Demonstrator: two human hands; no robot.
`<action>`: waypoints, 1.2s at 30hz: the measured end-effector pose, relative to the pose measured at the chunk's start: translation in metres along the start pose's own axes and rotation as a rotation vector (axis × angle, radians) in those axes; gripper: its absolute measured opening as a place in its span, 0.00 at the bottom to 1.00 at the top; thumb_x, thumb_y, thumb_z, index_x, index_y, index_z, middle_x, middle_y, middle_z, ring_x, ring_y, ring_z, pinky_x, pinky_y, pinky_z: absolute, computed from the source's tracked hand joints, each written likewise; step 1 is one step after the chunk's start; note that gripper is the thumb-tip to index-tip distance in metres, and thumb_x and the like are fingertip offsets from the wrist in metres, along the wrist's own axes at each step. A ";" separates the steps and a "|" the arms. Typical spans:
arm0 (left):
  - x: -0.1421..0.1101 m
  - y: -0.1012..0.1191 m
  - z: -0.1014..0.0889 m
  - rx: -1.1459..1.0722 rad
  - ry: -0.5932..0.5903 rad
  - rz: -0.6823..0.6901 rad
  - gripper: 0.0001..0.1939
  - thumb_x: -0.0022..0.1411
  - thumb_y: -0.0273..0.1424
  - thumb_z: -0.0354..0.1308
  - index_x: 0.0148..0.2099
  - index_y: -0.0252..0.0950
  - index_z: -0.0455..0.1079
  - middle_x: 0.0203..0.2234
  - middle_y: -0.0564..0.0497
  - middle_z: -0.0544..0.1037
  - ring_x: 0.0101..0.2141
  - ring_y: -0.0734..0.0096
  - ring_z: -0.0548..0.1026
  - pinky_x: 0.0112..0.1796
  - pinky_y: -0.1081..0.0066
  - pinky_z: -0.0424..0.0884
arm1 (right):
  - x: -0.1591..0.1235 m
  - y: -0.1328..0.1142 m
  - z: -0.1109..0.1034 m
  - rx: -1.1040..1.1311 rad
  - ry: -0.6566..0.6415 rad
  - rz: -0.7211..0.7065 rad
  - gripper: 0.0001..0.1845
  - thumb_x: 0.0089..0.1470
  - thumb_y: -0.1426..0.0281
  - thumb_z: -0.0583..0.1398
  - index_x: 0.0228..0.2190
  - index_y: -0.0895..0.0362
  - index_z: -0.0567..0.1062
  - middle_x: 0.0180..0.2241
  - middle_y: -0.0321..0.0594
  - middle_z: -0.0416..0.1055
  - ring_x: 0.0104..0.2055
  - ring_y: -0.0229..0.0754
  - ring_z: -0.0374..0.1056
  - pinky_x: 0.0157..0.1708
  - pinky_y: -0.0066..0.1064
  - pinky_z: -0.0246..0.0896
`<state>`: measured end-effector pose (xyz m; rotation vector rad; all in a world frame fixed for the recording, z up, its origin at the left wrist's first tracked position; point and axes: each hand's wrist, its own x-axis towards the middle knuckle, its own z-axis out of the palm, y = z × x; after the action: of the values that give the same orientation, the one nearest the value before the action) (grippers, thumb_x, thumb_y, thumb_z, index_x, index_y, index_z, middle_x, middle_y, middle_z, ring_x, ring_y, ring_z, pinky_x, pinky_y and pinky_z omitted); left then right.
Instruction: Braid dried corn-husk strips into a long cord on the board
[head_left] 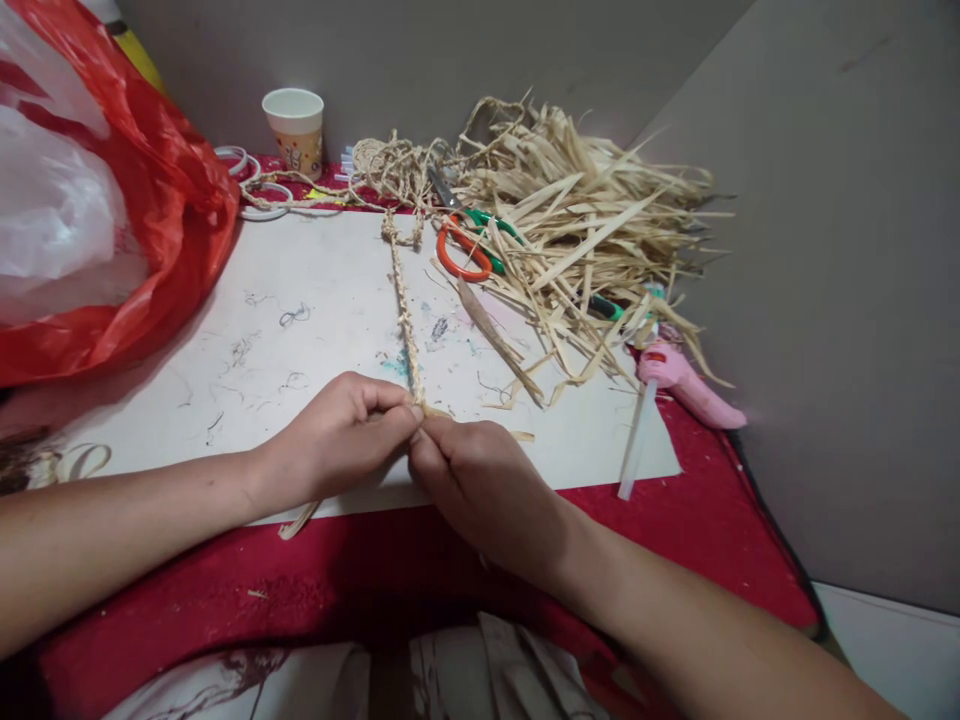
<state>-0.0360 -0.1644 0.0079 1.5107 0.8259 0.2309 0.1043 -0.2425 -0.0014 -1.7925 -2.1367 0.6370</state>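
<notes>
A braided straw cord (pixel 405 310) runs down the white sheet (pixel 202 370) toward me, its near end pinched between both hands. My left hand (pixel 349 430) closes on that end with thumb and forefinger. Pressed against it, my right hand (pixel 480 470) is also closed, gripping straw strands at the same spot. Pale strand tips stick out beside and below the fingers; what lies inside the fingers is hidden. Beyond the hands, scissors (pixel 463 250) with orange and green handles rest against a heap of dry straw strips (pixel 585 200).
A red plastic bag (pixel 187 230) stands at the left, beside a paper cup (pixel 294 130) and white rings (pixel 266 200). Coiled straw cord (pixel 397 165) lies at the back. On the right, a pink glue gun (pixel 686 385) rests near the grey wall (pixel 847 300). Red cloth (pixel 330 570) covers the table.
</notes>
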 end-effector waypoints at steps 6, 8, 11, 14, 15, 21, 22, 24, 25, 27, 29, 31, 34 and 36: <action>0.003 -0.005 -0.001 -0.130 -0.054 0.003 0.15 0.61 0.31 0.50 0.26 0.32 0.73 0.22 0.52 0.76 0.25 0.79 0.70 0.30 0.77 0.65 | -0.003 -0.008 0.006 -0.307 0.050 -0.034 0.11 0.57 0.74 0.50 0.34 0.62 0.72 0.26 0.46 0.74 0.22 0.40 0.66 0.21 0.32 0.42; 0.004 -0.006 -0.001 -0.167 -0.041 -0.013 0.13 0.61 0.32 0.51 0.28 0.32 0.72 0.22 0.53 0.76 0.24 0.79 0.69 0.28 0.77 0.65 | -0.004 -0.010 0.005 -0.299 0.000 -0.068 0.11 0.57 0.74 0.50 0.32 0.61 0.72 0.23 0.45 0.73 0.21 0.39 0.65 0.20 0.32 0.41; 0.004 -0.006 -0.002 -0.197 -0.033 -0.033 0.12 0.61 0.34 0.52 0.30 0.33 0.70 0.21 0.54 0.73 0.22 0.80 0.67 0.25 0.77 0.63 | -0.008 -0.011 -0.006 -0.159 -0.117 -0.123 0.12 0.57 0.70 0.53 0.24 0.58 0.70 0.20 0.40 0.69 0.19 0.36 0.61 0.20 0.31 0.42; 0.005 -0.005 -0.004 -0.173 -0.068 -0.032 0.13 0.61 0.36 0.52 0.30 0.33 0.68 0.20 0.55 0.70 0.21 0.80 0.65 0.24 0.77 0.60 | -0.012 -0.004 -0.024 0.073 -0.050 -0.108 0.16 0.57 0.63 0.55 0.21 0.57 0.68 0.16 0.34 0.65 0.18 0.33 0.56 0.20 0.27 0.45; 0.005 -0.006 -0.004 -0.167 -0.074 -0.024 0.13 0.61 0.37 0.52 0.30 0.33 0.68 0.20 0.56 0.69 0.22 0.80 0.64 0.25 0.77 0.60 | -0.013 -0.001 -0.029 0.121 0.041 -0.086 0.16 0.57 0.63 0.55 0.21 0.57 0.68 0.16 0.33 0.64 0.18 0.32 0.56 0.20 0.26 0.47; 0.006 -0.007 -0.007 -0.212 -0.146 -0.002 0.15 0.62 0.38 0.50 0.29 0.33 0.65 0.20 0.57 0.66 0.21 0.81 0.59 0.25 0.77 0.57 | -0.005 0.013 -0.034 0.094 0.256 -0.096 0.07 0.55 0.68 0.58 0.37 0.57 0.72 0.26 0.36 0.72 0.24 0.33 0.64 0.27 0.24 0.55; 0.006 -0.006 -0.007 -0.216 -0.166 -0.007 0.15 0.63 0.38 0.50 0.28 0.33 0.65 0.20 0.57 0.66 0.21 0.81 0.59 0.25 0.76 0.57 | -0.003 0.014 -0.032 0.068 0.234 -0.111 0.07 0.56 0.69 0.58 0.36 0.56 0.73 0.27 0.37 0.73 0.26 0.34 0.65 0.28 0.25 0.56; 0.006 -0.004 -0.007 -0.221 -0.186 -0.015 0.15 0.63 0.38 0.50 0.27 0.33 0.64 0.20 0.57 0.65 0.21 0.81 0.59 0.25 0.76 0.57 | 0.000 0.017 -0.028 0.019 0.220 -0.134 0.06 0.57 0.69 0.56 0.33 0.57 0.73 0.28 0.38 0.74 0.29 0.35 0.67 0.30 0.25 0.56; 0.006 -0.003 -0.007 -0.225 -0.188 -0.017 0.15 0.63 0.38 0.50 0.27 0.34 0.63 0.19 0.57 0.64 0.21 0.81 0.58 0.24 0.76 0.56 | 0.002 0.018 -0.027 0.002 0.223 -0.141 0.07 0.57 0.70 0.56 0.31 0.57 0.73 0.28 0.38 0.74 0.30 0.36 0.68 0.30 0.25 0.56; 0.006 -0.002 -0.007 -0.238 -0.188 -0.021 0.15 0.63 0.37 0.50 0.26 0.34 0.61 0.18 0.58 0.61 0.20 0.81 0.56 0.23 0.76 0.54 | 0.004 0.021 -0.027 -0.009 0.221 -0.143 0.07 0.57 0.71 0.55 0.30 0.57 0.73 0.28 0.38 0.74 0.29 0.35 0.67 0.30 0.24 0.56; 0.005 -0.002 -0.006 -0.244 -0.194 -0.028 0.15 0.63 0.37 0.49 0.26 0.35 0.60 0.17 0.59 0.59 0.19 0.81 0.54 0.22 0.76 0.51 | 0.006 0.023 -0.028 0.010 0.215 -0.112 0.07 0.56 0.71 0.55 0.29 0.57 0.72 0.25 0.36 0.72 0.26 0.34 0.65 0.27 0.24 0.54; 0.005 -0.002 -0.005 -0.244 -0.194 -0.041 0.15 0.64 0.38 0.49 0.27 0.35 0.60 0.17 0.59 0.59 0.19 0.80 0.53 0.21 0.76 0.51 | 0.007 0.024 -0.029 0.072 0.211 -0.061 0.06 0.55 0.71 0.55 0.28 0.57 0.71 0.22 0.34 0.70 0.22 0.33 0.61 0.25 0.24 0.53; 0.006 -0.005 -0.006 -0.253 -0.197 -0.045 0.15 0.64 0.38 0.49 0.27 0.35 0.60 0.17 0.59 0.58 0.18 0.81 0.52 0.20 0.75 0.49 | 0.008 0.023 -0.030 0.217 0.164 0.006 0.05 0.53 0.68 0.58 0.31 0.57 0.70 0.21 0.32 0.68 0.19 0.31 0.58 0.22 0.23 0.51; 0.006 -0.006 -0.006 -0.256 -0.204 -0.027 0.15 0.63 0.39 0.49 0.27 0.35 0.60 0.17 0.59 0.58 0.19 0.81 0.52 0.20 0.75 0.49 | 0.008 0.024 -0.030 0.260 0.126 -0.002 0.08 0.52 0.65 0.60 0.34 0.57 0.71 0.22 0.32 0.69 0.19 0.30 0.58 0.22 0.22 0.51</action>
<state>-0.0370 -0.1565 0.0010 1.2587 0.6285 0.1526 0.1377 -0.2270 0.0118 -1.6450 -1.8776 0.7421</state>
